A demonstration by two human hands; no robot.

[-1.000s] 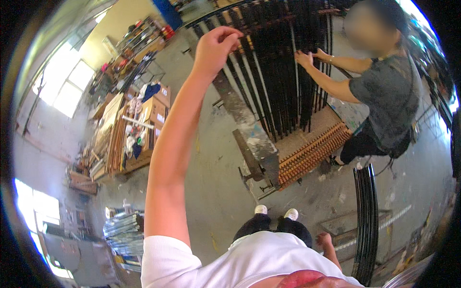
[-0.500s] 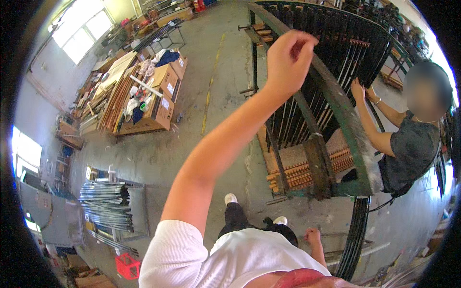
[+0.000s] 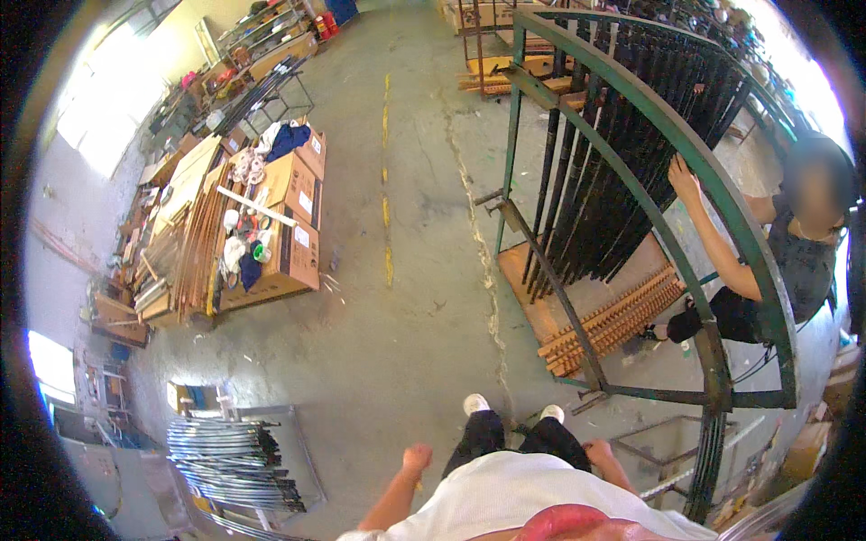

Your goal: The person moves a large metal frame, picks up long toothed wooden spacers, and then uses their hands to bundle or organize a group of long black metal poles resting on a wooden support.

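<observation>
My left hand (image 3: 417, 458) hangs low beside my body with its fingers curled in, and nothing shows in it. On the other side, my right hand (image 3: 597, 451) also hangs low, closed into a loose fist with no object visible. Both hands are apart from any surface. A green metal rack (image 3: 622, 77) stands ahead on the right, the nearest large thing to my right hand. Inside it lean many long black rods (image 3: 622, 180), above rows of notched wooden strips (image 3: 613, 320) on a board.
A co-worker (image 3: 807, 261) crouches or sits behind the rack, one hand at the rods. Cardboard boxes (image 3: 293, 230) with wooden strips and cloths stand at left. Silvery tubes (image 3: 225, 460) lie stacked on a low stand. A yellow line (image 3: 386, 216) runs along the floor.
My left arm has come down from in front of the rack to my side. The rack now shows farther right in the view. My right hand stays low.
</observation>
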